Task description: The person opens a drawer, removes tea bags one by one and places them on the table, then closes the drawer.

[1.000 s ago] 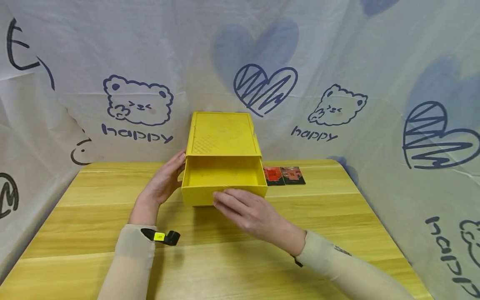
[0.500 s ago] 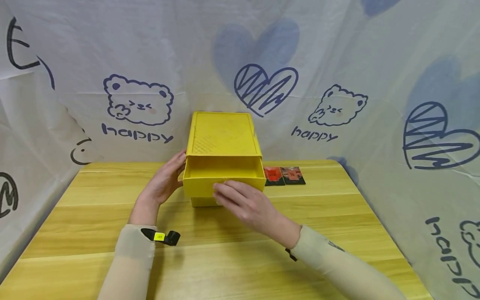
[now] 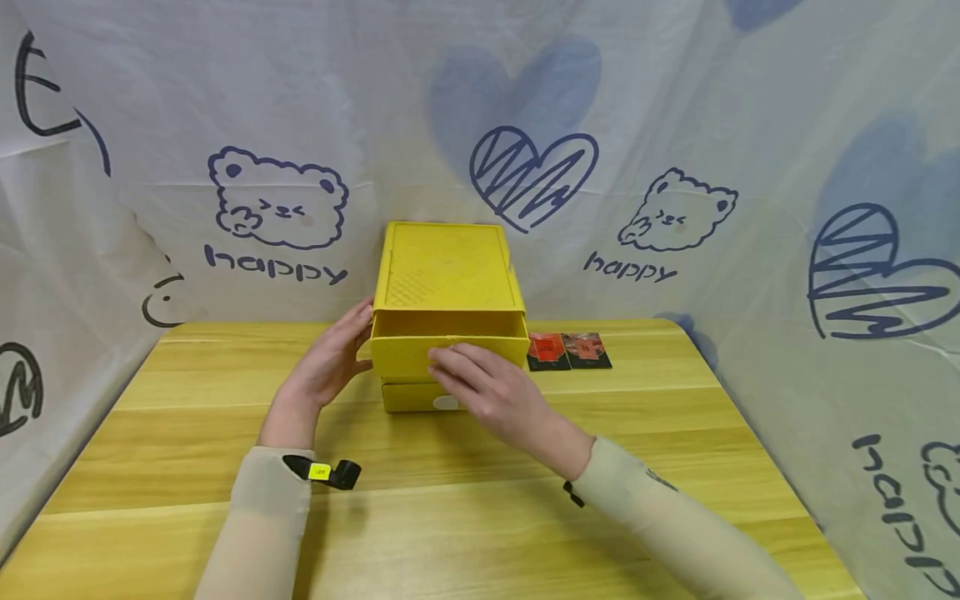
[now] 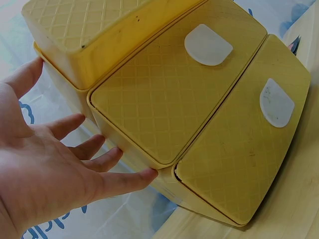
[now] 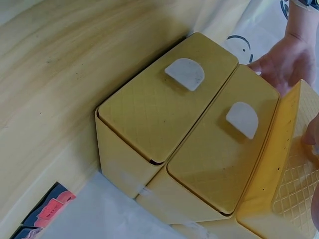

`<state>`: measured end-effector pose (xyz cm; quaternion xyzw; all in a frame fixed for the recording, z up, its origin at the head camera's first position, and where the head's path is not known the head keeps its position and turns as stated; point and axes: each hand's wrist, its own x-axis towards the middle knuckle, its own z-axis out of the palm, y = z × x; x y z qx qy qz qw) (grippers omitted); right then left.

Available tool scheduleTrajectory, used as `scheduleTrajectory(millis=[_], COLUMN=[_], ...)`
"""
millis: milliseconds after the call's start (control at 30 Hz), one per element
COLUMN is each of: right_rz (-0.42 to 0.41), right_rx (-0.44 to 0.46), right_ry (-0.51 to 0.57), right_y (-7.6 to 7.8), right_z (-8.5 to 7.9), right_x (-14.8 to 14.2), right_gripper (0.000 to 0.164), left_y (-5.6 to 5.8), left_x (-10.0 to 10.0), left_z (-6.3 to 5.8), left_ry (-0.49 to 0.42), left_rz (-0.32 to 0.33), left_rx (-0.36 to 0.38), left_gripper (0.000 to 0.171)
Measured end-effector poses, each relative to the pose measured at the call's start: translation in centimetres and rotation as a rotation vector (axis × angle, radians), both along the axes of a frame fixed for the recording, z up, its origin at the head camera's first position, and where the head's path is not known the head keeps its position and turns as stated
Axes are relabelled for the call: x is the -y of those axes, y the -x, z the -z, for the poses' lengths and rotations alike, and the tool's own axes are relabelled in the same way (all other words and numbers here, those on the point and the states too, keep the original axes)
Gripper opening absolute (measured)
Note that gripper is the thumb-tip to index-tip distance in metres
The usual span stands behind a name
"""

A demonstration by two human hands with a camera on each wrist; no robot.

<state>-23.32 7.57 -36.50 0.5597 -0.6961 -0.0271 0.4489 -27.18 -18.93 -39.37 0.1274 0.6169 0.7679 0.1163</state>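
Note:
A yellow plastic drawer cabinet (image 3: pixel 450 267) stands at the back of the table. Its top drawer (image 3: pixel 405 358) juts partway out, and a narrow strip of its inside shows. At that drawer's front, my right hand (image 3: pixel 498 400) pinches a pale handle, mostly hidden by the fingers (image 5: pixel 312 132). My left hand (image 3: pixel 322 362) lies along the cabinet's left side, fingers spread and fingertips at the side wall. Beneath, the middle drawer (image 4: pixel 149 99) and bottom drawer (image 4: pixel 234 144) sit pushed in, each with a white half-round handle.
Two dark cards with red prints, a left card (image 3: pixel 547 350) and a right card (image 3: pixel 587 350), lie right of the cabinet. Behind the wooden table (image 3: pixel 420 517) hangs a white cloth (image 3: pixel 420 108) with bear and heart drawings, close to the cabinet's back.
My right hand has moved away from me and the top drawer has slid further into the cabinet, showing less of its inside. The left hand has stayed at the cabinet's side.

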Motion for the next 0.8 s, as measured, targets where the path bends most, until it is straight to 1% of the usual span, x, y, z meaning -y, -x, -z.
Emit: scheduleTrajectory(millis=[233,467,800], right_rz=[0.010,0.025,0.072], right_rx=[0.025,0.042,0.068], right_ry=[0.009,0.023,0.011], right_y=[1.5,2.2,3.0], right_z=[1.2,1.3,1.3], right_x=[0.1,0.3,0.5], right_gripper=[0.031,0.029,0.031], left_y=[-0.1,-0.1,-0.2], left_x=[0.0,0.0,0.0], left_z=[0.0,0.0,0.0], left_ry=[0.002,-0.010,-0.021], left_rz=[0.000,0.001,0.005], left_rx=[-0.008,-0.008,-0.017], left_gripper=[0.057,0.056,0.054])
